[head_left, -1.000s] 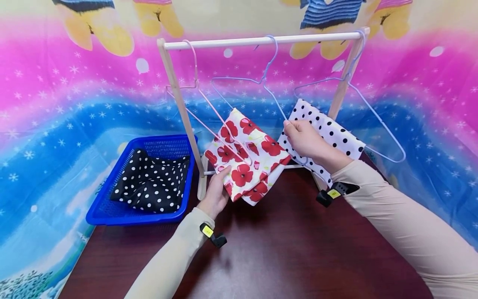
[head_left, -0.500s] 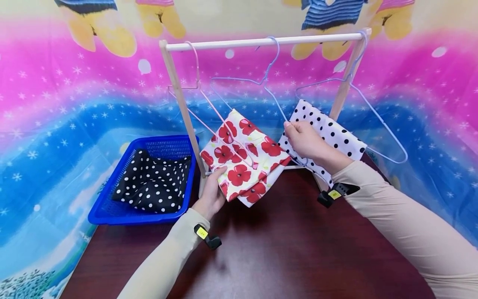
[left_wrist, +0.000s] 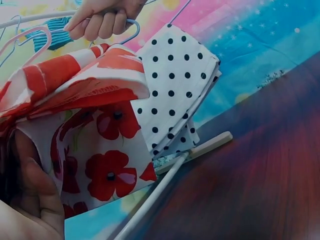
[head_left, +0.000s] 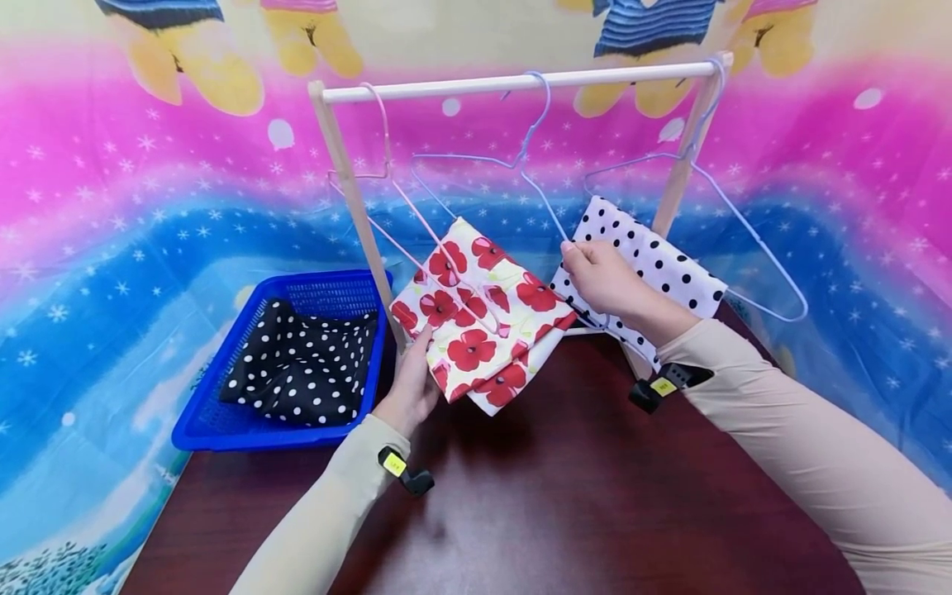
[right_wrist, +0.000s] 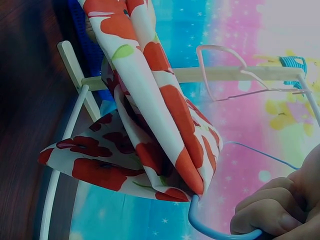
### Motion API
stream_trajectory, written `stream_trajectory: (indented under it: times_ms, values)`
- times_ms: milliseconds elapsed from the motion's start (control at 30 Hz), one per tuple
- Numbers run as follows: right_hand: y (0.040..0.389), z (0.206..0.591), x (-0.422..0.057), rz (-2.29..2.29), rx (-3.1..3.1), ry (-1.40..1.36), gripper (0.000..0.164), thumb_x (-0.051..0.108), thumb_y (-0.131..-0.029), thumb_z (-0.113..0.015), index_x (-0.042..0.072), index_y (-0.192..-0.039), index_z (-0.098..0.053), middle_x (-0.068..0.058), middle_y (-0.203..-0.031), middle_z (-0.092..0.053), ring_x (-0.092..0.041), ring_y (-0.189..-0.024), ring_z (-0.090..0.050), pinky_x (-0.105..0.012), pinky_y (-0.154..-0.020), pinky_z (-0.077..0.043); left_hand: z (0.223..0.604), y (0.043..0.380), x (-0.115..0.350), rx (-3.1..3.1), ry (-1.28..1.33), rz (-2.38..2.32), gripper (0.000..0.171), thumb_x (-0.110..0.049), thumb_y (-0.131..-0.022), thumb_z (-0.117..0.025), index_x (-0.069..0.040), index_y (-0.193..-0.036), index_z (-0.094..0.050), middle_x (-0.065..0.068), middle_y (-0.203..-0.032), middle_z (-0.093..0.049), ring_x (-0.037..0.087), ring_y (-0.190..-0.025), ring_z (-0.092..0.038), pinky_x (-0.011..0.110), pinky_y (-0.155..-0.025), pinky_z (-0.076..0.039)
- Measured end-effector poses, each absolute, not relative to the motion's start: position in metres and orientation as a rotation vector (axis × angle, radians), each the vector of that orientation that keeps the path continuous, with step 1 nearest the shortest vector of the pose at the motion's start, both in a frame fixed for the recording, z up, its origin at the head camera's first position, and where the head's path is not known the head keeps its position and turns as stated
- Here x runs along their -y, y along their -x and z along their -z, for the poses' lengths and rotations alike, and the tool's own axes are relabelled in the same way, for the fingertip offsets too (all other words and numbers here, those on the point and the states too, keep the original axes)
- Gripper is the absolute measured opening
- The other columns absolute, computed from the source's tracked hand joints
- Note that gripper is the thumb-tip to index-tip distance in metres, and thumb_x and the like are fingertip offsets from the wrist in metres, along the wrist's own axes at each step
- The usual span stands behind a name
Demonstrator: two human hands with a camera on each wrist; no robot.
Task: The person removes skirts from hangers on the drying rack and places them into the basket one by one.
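Observation:
A white cloth with red flowers point(head_left: 476, 310) hangs folded over the middle blue hanger point(head_left: 535, 149). My left hand point(head_left: 407, 384) holds the cloth at its lower left edge, thumb on top; in the left wrist view its curled fingers point(left_wrist: 42, 192) are partly hidden by the fabric. My right hand point(head_left: 606, 279) grips the right arm of that hanger near its lower corner, as the right wrist view also shows with curled fingers point(right_wrist: 270, 205) around the blue wire. In front of the flowered cloth hangs a bare pink hanger point(head_left: 387, 136).
Both hangers hang from the rail point(head_left: 454, 86) of a wooden rack. To the right, a white cloth with black dots point(head_left: 669, 264) hangs on another blue hanger point(head_left: 751, 231). A blue basket point(head_left: 195, 417) on the table point(head_left: 565, 496) holds a black dotted cloth point(head_left: 312, 364).
My left hand has moved a little left, drawing the flowered cloth's left edge outward and spreading it along the hanger. The right hand keeps its grip and has hardly moved.

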State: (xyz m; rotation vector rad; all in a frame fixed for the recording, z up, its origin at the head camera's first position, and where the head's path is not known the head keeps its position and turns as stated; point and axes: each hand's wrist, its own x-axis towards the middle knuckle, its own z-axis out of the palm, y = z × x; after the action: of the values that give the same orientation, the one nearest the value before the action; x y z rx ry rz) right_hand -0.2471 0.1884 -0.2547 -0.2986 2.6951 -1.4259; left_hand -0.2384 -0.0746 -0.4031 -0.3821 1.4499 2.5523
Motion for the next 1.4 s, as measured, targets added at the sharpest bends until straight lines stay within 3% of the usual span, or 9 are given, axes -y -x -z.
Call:
stream_trajectory:
  times_ms: [167, 433, 667, 967, 1100, 1400]
  values:
    - [0.247, 0.255, -0.188, 1.429, -2.709, 0.286, 0.051, 0.037, -0.111, -0.030, 0.011, -0.069, -0.039, 0.004, -0.051, -0.029, -0.012, -0.043, -0.029, -0.027, -0.044, -0.028, 0.398, 0.238, 0.080, -1.542, 0.373, -2.517, 0.048, -0.038, -0.106, -0.048, -0.011, -0.145, -0.038, 0.005, -0.129, -0.065, 0.005, -0.094, -0.072, 0.021, -0.083, -0.060]
    - [0.246, 0.254, -0.189, 1.444, -2.680, 0.266, 0.050, 0.039, -0.111, -0.030, 0.012, -0.070, -0.039, 0.004, -0.052, -0.030, -0.011, -0.045, -0.029, -0.028, -0.044, -0.028, 0.396, 0.237, 0.087, -1.457, 0.228, -2.584, 0.048, -0.030, -0.108, -0.046, -0.010, -0.150, -0.035, 0.007, -0.149, -0.052, 0.011, -0.117, -0.064, 0.021, -0.093, -0.056]
    - [0.245, 0.254, -0.190, 1.432, -2.690, 0.267, 0.051, 0.041, -0.111, -0.030, 0.012, -0.070, -0.038, 0.004, -0.051, -0.031, -0.012, -0.044, -0.029, -0.028, -0.044, -0.028, 0.395, 0.235, 0.093, -1.476, 0.230, -2.569, 0.046, -0.029, -0.108, -0.047, -0.011, -0.149, -0.036, 0.009, -0.147, -0.055, 0.010, -0.107, -0.070, 0.025, -0.089, -0.059]
    - [0.244, 0.253, -0.190, 1.488, -2.629, 0.257, 0.051, 0.044, -0.110, -0.031, 0.012, -0.072, -0.039, 0.005, -0.051, -0.032, -0.012, -0.042, -0.030, -0.028, -0.043, -0.027, 0.395, 0.232, 0.098, -1.615, 0.218, -2.475, 0.047, -0.028, -0.109, -0.045, -0.010, -0.151, -0.034, 0.012, -0.148, -0.053, 0.009, -0.107, -0.068, 0.024, -0.087, -0.059]
    - [0.244, 0.253, -0.190, 1.537, -2.585, 0.257, 0.051, 0.044, -0.110, -0.031, 0.012, -0.071, -0.038, 0.005, -0.051, -0.031, -0.011, -0.041, -0.029, -0.027, -0.043, -0.026, 0.396, 0.231, 0.100, -1.652, 0.214, -2.459, 0.045, -0.026, -0.109, -0.045, -0.008, -0.149, -0.037, 0.011, -0.142, -0.058, 0.007, -0.101, -0.070, 0.024, -0.084, -0.060]
    - [0.245, 0.255, -0.190, 1.635, -2.483, 0.246, 0.052, 0.043, -0.110, -0.031, 0.013, -0.068, -0.037, 0.006, -0.050, -0.029, -0.010, -0.041, -0.025, -0.026, -0.042, -0.022, 0.399, 0.231, 0.104, -1.678, 0.207, -2.469, 0.042, -0.020, -0.108, -0.047, 0.000, -0.144, -0.039, -0.004, -0.105, -0.069, 0.006, -0.090, -0.071, 0.025, -0.078, -0.061]
